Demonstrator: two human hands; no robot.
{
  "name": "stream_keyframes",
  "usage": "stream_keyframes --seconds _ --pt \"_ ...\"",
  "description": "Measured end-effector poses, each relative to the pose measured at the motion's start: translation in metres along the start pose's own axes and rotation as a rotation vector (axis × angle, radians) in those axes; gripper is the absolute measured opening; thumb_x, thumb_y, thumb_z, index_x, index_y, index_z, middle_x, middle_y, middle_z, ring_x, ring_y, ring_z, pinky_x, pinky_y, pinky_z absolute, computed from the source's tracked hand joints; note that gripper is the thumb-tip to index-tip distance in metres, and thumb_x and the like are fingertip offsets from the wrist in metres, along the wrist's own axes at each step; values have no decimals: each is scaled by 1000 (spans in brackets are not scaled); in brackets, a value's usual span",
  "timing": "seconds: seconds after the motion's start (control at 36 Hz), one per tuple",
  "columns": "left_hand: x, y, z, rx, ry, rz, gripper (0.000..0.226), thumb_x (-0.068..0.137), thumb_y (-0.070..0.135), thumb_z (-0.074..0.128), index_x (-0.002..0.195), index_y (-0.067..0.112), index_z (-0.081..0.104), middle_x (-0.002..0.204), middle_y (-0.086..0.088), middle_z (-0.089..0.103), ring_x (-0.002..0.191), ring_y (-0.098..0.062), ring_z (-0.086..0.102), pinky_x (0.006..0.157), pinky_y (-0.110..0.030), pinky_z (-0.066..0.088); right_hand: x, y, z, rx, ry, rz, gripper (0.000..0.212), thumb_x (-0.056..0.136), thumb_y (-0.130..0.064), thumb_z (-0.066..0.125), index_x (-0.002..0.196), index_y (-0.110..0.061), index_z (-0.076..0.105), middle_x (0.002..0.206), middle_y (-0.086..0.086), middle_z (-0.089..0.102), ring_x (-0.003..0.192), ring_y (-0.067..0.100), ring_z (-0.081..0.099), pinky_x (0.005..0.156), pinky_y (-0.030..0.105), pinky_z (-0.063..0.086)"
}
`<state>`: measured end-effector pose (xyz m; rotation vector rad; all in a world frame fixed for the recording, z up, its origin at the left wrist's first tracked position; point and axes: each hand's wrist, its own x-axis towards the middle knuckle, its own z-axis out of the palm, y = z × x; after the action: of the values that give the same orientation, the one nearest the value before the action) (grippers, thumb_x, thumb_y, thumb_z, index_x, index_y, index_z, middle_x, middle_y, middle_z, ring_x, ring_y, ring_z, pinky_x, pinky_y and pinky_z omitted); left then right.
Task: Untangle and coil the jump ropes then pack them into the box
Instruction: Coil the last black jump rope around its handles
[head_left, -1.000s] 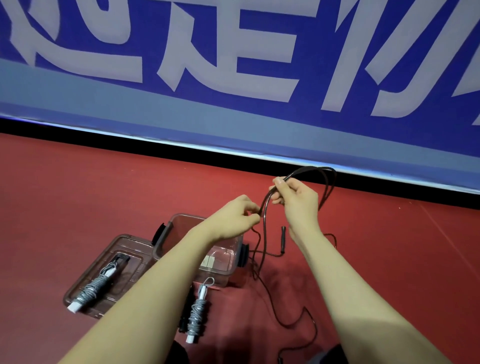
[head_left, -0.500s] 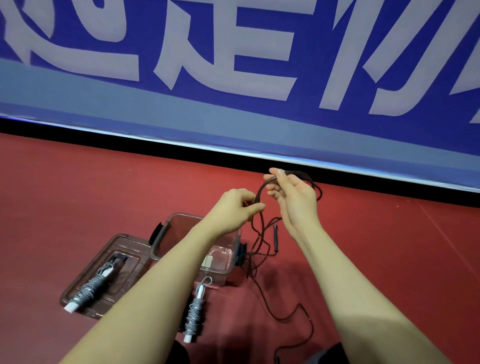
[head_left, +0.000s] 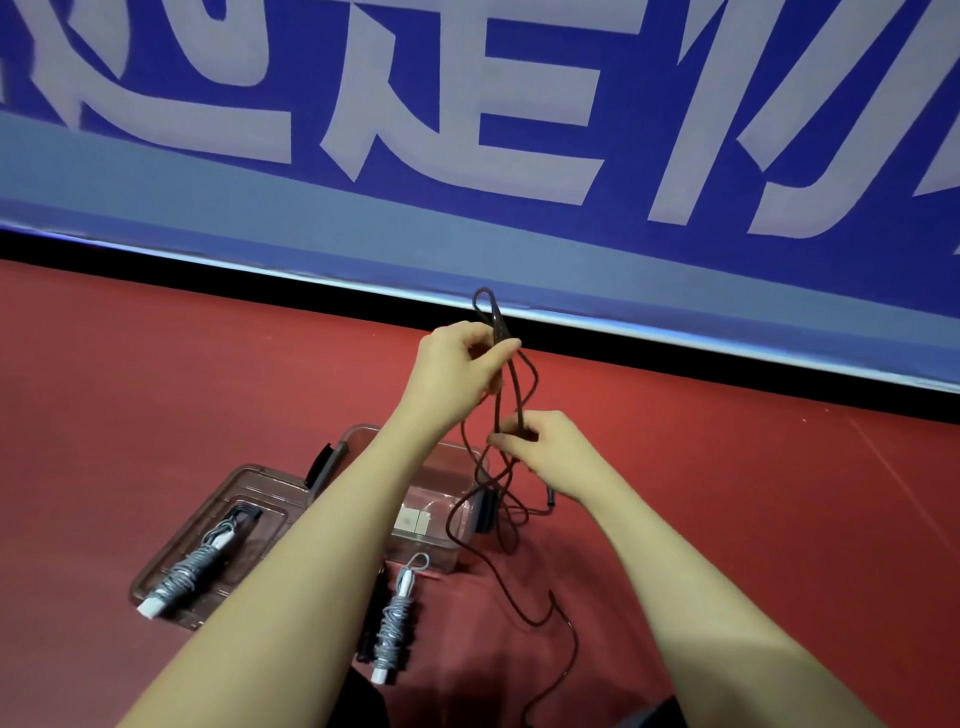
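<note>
I have the dark jump rope (head_left: 511, 395) lifted off the floor, strung between my hands so its strands hang straight and I can gather them into even loops. My left hand (head_left: 457, 364) is the higher one; its fingers are curled round the cord and pinch it just under a small loop that pokes out above my fist, which keeps the top of the coil from slipping. My right hand (head_left: 550, 452) sits lower and nearer, fingers closed on the same bundle of strands, I think to set the length of each loop and take out twist. Below that grip the rest of the cord falls in loose, crossing curves, with one dark handle (head_left: 549, 498) dangling just right of the box and a long tail trailing over the red floor (head_left: 779, 519) towards me; that slack is why I hold the work high.

The clear box (head_left: 441, 551) stands open straight under my left forearm, close so a finished coil can drop in. Its lid (head_left: 171, 561) lies flat to the left, and on it rests a grey coiled rope (head_left: 195, 571) already wound tight around its white handles. A second grey coiled rope (head_left: 397, 618) lies on the floor just near the box. Neither is in the box yet, by my reading. Far behind runs a blue banner (head_left: 467, 130) with large pale characters.
</note>
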<state>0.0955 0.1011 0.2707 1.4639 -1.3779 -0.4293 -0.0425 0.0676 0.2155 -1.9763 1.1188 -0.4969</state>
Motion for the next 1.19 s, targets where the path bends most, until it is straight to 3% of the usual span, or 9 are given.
stream_keyframes --seconds 0.11,0.28,0.36,0.53,0.75,0.83,0.89,1.03,1.19 --pt "0 0 -2 -13 55 -12 29 89 24 64 62 15 60 55 -2 63 56 -17 62 66 -27 48 1 -5 -6 -105 19 -26 7 83 -22 71 83 -16 67 82 -1 64 71 7 52 66 22 36" --pt "1 -1 -7 -125 42 -67 23 92 25 59 73 13 64 55 1 57 54 -16 61 62 -23 49 1 -5 -4 99 59 -3 8 80 -2 69 75 -7 66 60 2 59 48 7 53 50 18 45" --pt "0 -5 -3 -153 -61 -163 30 98 26 48 88 3 64 71 -3 56 58 -9 56 64 -23 46 4 -7 -4 229 195 15 7 83 0 66 77 -3 66 57 5 56 46 7 50 47 16 42" --pt "-10 -26 6 325 -557 -181 43 90 16 56 132 9 51 115 -6 47 101 -21 52 83 -18 36 7 -19 -12 562 334 -32 9 87 2 61 81 -4 64 60 6 58 46 3 53 51 14 46" --pt "-18 -36 18 175 -386 -63 23 87 27 67 68 17 58 78 3 47 64 -6 44 61 -15 32 9 -33 -23 959 374 -67 14 88 -2 61 74 -4 62 68 6 59 53 7 55 56 17 47" --pt "-13 -34 16 191 -291 -35 26 89 24 64 65 13 60 80 -5 51 67 -14 46 63 -22 30 9 -31 -27 1073 346 -96 9 90 -2 58 83 -4 63 76 4 58 58 7 54 53 18 43" --pt "-10 -32 12 182 -226 -39 21 90 26 63 73 14 68 83 -10 55 66 -15 49 64 -24 33 9 -23 -26 956 287 -75 7 90 -3 58 95 -2 63 85 3 57 60 6 51 52 19 40" --pt "-3 -18 5 155 -149 10 26 92 27 60 74 9 66 78 -11 58 58 -13 51 62 -29 43 3 3 -9 213 -17 72 46 85 -5 64 129 -12 54 116 3 60 79 4 54 66 17 42" --pt "0 4 -1 -8 -112 37 23 92 26 60 76 10 67 61 -6 61 52 -17 59 58 -24 47 -1 -2 2 251 -131 7 30 84 -13 68 105 -33 59 96 -7 63 78 9 58 70 22 45"
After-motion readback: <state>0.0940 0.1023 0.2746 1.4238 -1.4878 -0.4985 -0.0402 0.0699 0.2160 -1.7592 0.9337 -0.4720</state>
